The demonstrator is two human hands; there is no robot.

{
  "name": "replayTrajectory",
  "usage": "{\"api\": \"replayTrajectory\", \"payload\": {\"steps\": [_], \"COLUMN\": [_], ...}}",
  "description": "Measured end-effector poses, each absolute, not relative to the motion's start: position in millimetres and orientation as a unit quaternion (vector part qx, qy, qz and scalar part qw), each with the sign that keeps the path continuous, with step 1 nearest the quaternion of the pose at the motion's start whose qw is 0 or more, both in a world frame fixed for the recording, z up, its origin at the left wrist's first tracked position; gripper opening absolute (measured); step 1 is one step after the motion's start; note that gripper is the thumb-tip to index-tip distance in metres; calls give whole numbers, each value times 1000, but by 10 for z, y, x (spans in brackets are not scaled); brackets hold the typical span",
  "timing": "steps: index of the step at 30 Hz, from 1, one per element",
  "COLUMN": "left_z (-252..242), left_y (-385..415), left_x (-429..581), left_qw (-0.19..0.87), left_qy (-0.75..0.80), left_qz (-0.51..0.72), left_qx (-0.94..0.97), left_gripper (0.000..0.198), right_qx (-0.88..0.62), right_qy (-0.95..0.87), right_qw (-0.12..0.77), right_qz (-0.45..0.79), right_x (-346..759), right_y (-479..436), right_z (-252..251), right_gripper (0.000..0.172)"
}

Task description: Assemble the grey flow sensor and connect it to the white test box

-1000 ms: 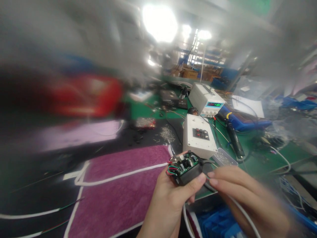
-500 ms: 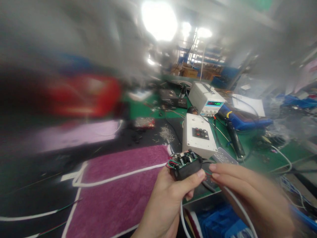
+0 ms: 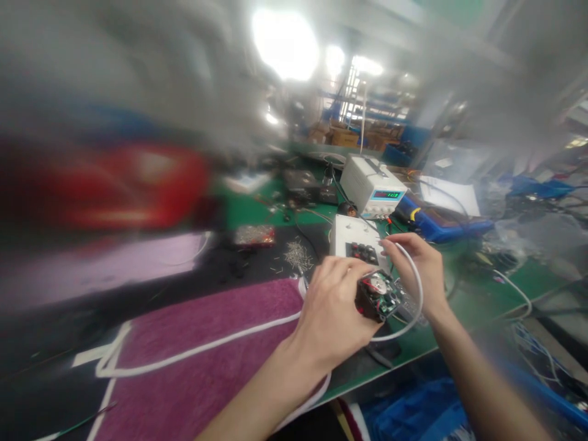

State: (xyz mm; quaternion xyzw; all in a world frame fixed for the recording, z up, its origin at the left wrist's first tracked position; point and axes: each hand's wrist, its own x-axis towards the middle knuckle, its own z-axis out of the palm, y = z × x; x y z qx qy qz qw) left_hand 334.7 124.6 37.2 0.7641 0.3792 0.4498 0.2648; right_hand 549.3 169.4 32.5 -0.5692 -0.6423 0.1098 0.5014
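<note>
My left hand grips a small black device with an exposed green circuit board, a round silvery part and coloured wires. Pinched between the fingertips of my right hand is a white cable, which loops down under the device. Just behind the hands stands a white box with red and black terminals, partly hidden by my left hand. Under my left forearm lies a purple cloth with white edging.
A power supply with a lit display stands behind the white box. Metal pins lie in a pile beyond the cloth, near a bag of pins. A blue tool case is at the right, a blurred red object at the left.
The device has been turned and my left hand now covers it from above. My right hand has moved up to the white box's edge, lifting the white cable into a loop.
</note>
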Motion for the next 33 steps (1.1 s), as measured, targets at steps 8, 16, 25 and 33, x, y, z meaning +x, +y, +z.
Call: {"api": "replayTrajectory", "payload": {"steps": [8,16,25,33], "left_z": [367,385,385,379], "left_y": [1563,1622,1617,1616], "left_x": [3492,3512,3528,3515], "left_qw": [182,152,147,155], "left_qy": [354,355,358,354], "left_qz": [353,315,311,316], "left_qx": [847,867,868,866], "left_gripper": [55,37,34,34], "right_qx": [-565,-567,-562,-563], "right_qy": [-672,-693,-706,-711], "right_qw": [464,437,423,414], "right_qz": [118,87,80,74], "right_x": [5578,5566,5534,5552], "right_y": [1825,1834,1838,1820], "right_z": [302,295,351,351], "right_gripper": [23,23,26,23]}}
